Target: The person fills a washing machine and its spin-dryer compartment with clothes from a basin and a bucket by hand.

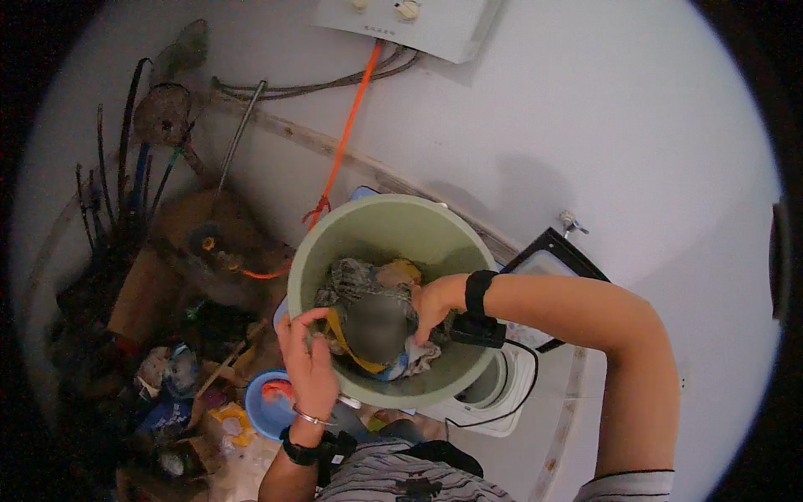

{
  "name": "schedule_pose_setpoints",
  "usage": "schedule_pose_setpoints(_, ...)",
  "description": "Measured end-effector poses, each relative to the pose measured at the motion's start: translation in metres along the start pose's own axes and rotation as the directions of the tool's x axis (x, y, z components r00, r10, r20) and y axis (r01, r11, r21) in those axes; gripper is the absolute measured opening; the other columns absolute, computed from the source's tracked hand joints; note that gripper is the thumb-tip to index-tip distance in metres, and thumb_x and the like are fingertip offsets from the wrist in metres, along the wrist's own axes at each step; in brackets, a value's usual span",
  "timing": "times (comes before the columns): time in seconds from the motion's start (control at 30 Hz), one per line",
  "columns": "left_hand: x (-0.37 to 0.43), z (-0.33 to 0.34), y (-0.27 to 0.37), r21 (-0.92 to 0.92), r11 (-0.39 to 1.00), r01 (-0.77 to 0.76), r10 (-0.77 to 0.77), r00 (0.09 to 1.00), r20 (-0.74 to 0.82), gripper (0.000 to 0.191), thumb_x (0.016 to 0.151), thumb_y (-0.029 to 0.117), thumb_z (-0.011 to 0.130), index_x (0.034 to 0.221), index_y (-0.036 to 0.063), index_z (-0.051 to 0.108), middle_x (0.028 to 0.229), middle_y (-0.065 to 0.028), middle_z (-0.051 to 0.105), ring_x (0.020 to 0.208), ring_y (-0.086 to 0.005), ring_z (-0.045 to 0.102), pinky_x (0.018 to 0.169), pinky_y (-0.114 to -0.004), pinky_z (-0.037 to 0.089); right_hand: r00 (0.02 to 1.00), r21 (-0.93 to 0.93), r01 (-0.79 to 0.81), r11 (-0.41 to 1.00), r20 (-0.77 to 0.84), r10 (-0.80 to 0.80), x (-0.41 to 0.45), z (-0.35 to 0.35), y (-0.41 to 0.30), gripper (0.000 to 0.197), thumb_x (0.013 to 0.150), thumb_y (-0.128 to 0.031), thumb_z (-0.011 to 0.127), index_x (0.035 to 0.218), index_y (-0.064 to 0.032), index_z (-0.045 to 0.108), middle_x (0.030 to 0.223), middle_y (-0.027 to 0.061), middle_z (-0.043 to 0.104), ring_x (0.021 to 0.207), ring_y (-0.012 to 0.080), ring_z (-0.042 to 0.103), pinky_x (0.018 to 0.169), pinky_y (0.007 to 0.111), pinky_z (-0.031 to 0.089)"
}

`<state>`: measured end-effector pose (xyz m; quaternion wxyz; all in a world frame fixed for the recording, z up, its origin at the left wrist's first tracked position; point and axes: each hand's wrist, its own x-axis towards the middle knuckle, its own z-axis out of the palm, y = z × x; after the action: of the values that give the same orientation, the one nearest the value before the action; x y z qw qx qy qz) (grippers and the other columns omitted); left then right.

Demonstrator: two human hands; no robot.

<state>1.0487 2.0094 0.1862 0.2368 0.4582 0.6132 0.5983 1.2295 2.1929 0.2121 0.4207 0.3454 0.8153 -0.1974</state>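
A large pale-green plastic bucket [395, 210] stands before me, on top of a white washing machine [511, 423]. Inside it lies a heap of clothes [357, 276], grey patterned with some yellow, blue and white cloth. A yellow band [351, 351] curves through the heap, and a round grey patch at its middle is blurred. My left hand [307, 364] is hooked over the bucket's near-left rim, fingertips close to the yellow band. From the right, my right hand [436, 304] reaches down into the bucket and touches the clothes; its fingertips are partly hidden among the cloth.
A dark-framed lid [552, 257] stands raised by the wall, near a metal tap [569, 221]. Lower left are a blue basin [266, 401], a cardboard box [147, 282] and clutter. An orange cord [354, 116] hangs from a white wall unit [414, 31].
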Motion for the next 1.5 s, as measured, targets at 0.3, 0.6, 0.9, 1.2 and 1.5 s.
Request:
schedule_pose_setpoints(0.3,0.001,-0.007,-0.001,0.06,0.998,0.028,-0.028,1.0,0.011,0.03,0.081,-0.001,0.044,0.107,0.0068,0.056,0.12,-0.0189,0.041,0.113,-0.0354,0.042,0.098,-0.037,0.031,0.992,0.436,0.012,0.9,-0.118,0.044,0.048,-0.073,-0.022,0.102,0.067,-0.048,0.075,0.134,0.0108,0.025,0.129,0.0264,0.044,0.105,0.0306,0.054,0.082,0.038,0.046)
schedule_pose_setpoints(0.6,0.005,-0.004,0.004,0.066,0.997,0.05,-0.051,0.999,0.008,0.031,0.081,0.001,0.044,0.106,0.0088,0.059,0.122,-0.0218,0.041,0.116,-0.0386,0.04,0.097,-0.04,0.033,0.974,0.345,0.202,0.917,0.025,-0.224,0.078,0.001,-0.007,0.045,0.073,-0.038,0.065,0.102,-0.0029,0.063,0.087,0.011,0.067,0.074,0.0246,0.06,0.066,0.037,0.048)
schedule_pose_setpoints(0.9,0.006,-0.007,-0.003,0.025,0.998,0.059,-0.06,0.998,0.03,0.03,0.081,0.001,0.044,0.105,0.0071,0.06,0.122,-0.022,0.04,0.113,-0.0395,0.04,0.097,-0.043,0.032,0.965,0.181,0.173,0.968,0.163,-0.203,-0.023,-0.027,-0.044,0.056,0.071,-0.047,0.062,0.073,0.0091,0.06,0.079,0.0218,0.062,0.073,0.0335,0.058,0.067,0.041,0.045)
schedule_pose_setpoints(1.2,0.004,-0.009,0.0,0.051,0.998,0.038,-0.04,0.998,0.046,0.03,0.081,0.0,0.044,0.106,0.007,0.06,0.122,-0.0227,0.04,0.112,-0.0394,0.04,0.097,-0.043,0.032,0.922,0.051,0.167,0.985,-0.361,-0.138,0.091,-0.032,0.033,0.04,0.076,-0.022,0.059,0.107,0.0023,0.056,0.096,0.0175,0.064,0.084,0.0283,0.06,0.068,0.038,0.047)
schedule_pose_setpoints(1.5,0.008,-0.013,0.005,0.061,0.998,0.008,-0.012,0.998,0.06,0.031,0.08,-0.001,0.044,0.105,0.007,0.06,0.121,-0.0215,0.041,0.111,-0.0387,0.041,0.096,-0.041,0.032,0.986,-0.605,0.009,0.796,-0.129,-0.109,0.09,-0.028,0.017,0.045,0.078,-0.014,0.058,0.121,-0.0018,0.054,0.117,0.0175,0.056,0.099,0.0337,0.056,0.087,0.051,0.041)
